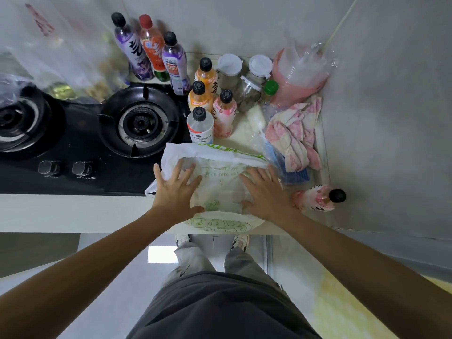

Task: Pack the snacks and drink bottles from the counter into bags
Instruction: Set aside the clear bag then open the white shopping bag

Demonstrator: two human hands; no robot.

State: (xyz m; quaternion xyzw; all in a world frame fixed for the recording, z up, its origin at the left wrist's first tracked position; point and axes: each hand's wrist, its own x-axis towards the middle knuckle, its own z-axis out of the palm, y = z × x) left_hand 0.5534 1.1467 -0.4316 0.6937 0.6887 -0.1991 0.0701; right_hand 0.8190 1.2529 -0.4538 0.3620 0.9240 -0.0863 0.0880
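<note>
A white plastic bag [220, 184] with green print lies flat on the counter's front edge. My left hand [175, 189] rests on its left side with fingers spread. On the bag's right side my right hand [265, 192] presses down, fingers straight. Behind the bag stand several drink bottles: a clear one [199, 123], a pink one [224, 113], two orange ones [200, 96]. Three taller bottles [151, 50] stand at the back by the wall. Another pink bottle [318, 198] lies to the right of my right hand.
A black two-burner gas stove [97, 133] fills the counter to the left. Lidded jars [244, 77], a pink stack of plastic cups [300, 74] and a pink cloth [296, 133] crowd the back right corner. Grey walls close in behind and to the right.
</note>
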